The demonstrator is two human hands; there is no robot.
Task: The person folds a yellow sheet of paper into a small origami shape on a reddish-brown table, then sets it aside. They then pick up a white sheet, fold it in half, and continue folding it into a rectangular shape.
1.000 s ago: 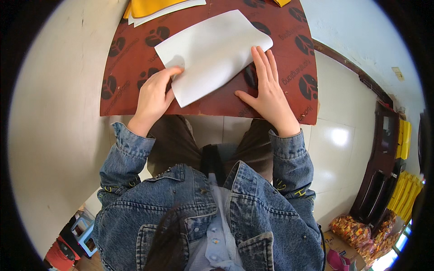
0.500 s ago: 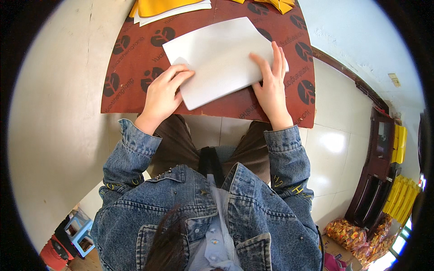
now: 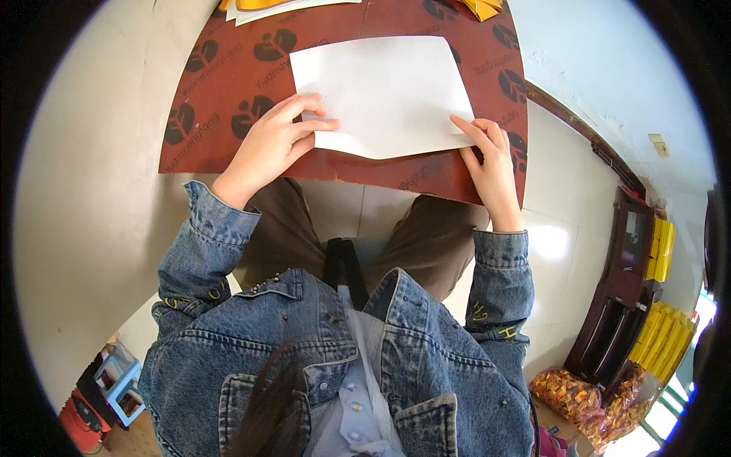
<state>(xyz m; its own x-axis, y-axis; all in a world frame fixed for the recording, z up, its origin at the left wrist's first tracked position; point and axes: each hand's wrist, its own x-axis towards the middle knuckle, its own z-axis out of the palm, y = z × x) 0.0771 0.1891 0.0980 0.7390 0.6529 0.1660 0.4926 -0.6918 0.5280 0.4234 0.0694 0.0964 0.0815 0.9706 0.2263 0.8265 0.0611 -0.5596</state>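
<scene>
A white sheet of paper (image 3: 384,91), blank on its upper side, lies over the reddish-brown table (image 3: 209,141), its near edge sagging in the middle. My left hand (image 3: 270,145) pinches the paper near its left near corner, with fingertips on top and the thumb at the edge. At the right near corner, my right hand (image 3: 491,160) grips the paper between the fingers above and the thumb below. Whether it is one sheet or several cannot be told.
Yellow and white papers (image 3: 289,7) lie at the table's far left, and folded yellow pieces (image 3: 481,7) at its far right. A wall (image 3: 601,84) rises beyond the right side. Yellow stacks (image 3: 661,343) stand by a dark wooden cabinet (image 3: 609,327), near filled clear bags (image 3: 567,392).
The paper has turned so its near edge runs nearly level. My right hand has moved right and nearer, from lying over the paper's right part to gripping its near corner. My left hand keeps its hold.
</scene>
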